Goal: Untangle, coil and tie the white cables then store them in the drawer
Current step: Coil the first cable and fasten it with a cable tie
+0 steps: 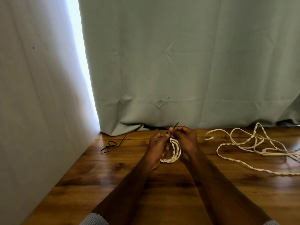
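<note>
Sleeve cuffs of grey knit sit at the bottom edge, at about 6 o'clock, and two bare forearms run up from them over a glossy wooden tabletop with dark grain and soft reflections. Both hands meet near the middle of the table, slightly past centre. Between them is a coiled white cable — a twisted cord wound into a small bundle of loops, its lower curve close to the wood; whether it touches the surface cannot be told. The left hand curls around the coil's left side, thumb and fingertips pinching at the top where a black cable tie wraps the loops. The right hand pinches the tie's free tail, which sticks up and away toward 1 o'clock above the knuckles.

At 3 o'clock from the hands, well apart from them, a loose white cable sprawls in tangled loops across the wood, part twisted and part flat, and trails off the right edge of the view. At 10 o'clock from the hands, a few spare black cable ties lie in a small loose heap near the table's left side.

A pale wall borders the table on the left. Behind the far edge hangs a grey-green curtain, its hem crumpled onto the tabletop, with a bright strip of light in the gap between it and the wall. No writing or labels are legible anywhere.
</note>
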Demonstrator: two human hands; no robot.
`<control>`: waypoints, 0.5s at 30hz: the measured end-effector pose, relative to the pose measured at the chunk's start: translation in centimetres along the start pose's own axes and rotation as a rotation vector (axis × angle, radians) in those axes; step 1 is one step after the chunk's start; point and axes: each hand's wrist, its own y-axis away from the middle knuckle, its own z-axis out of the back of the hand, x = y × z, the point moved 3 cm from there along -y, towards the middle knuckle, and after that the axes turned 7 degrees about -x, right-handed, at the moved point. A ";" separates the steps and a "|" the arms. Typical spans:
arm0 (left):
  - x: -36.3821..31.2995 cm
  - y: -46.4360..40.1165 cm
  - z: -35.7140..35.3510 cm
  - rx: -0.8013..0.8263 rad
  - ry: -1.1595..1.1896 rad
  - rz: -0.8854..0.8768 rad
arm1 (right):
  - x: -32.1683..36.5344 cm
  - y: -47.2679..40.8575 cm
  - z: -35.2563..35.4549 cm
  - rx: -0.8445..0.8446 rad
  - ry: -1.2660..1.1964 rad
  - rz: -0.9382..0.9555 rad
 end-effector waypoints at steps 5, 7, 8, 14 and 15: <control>0.0 -0.1 -0.1 -0.007 -0.055 -0.034 | 2.1 0.1 -0.2 0.009 0.344 0.323; 0.1 -0.2 -0.1 -0.007 -0.052 -0.020 | 2.6 0.6 -0.3 0.018 0.412 0.417; 0.1 -0.2 -0.1 -0.008 -0.045 -0.014 | 2.7 0.9 -0.3 0.026 0.406 0.431; 0.1 0.0 0.1 -0.017 0.070 0.021 | 2.9 1.9 -0.9 0.128 0.392 0.515; 0.1 0.0 0.2 -0.012 0.098 0.034 | 3.0 2.0 -1.0 0.142 0.376 0.516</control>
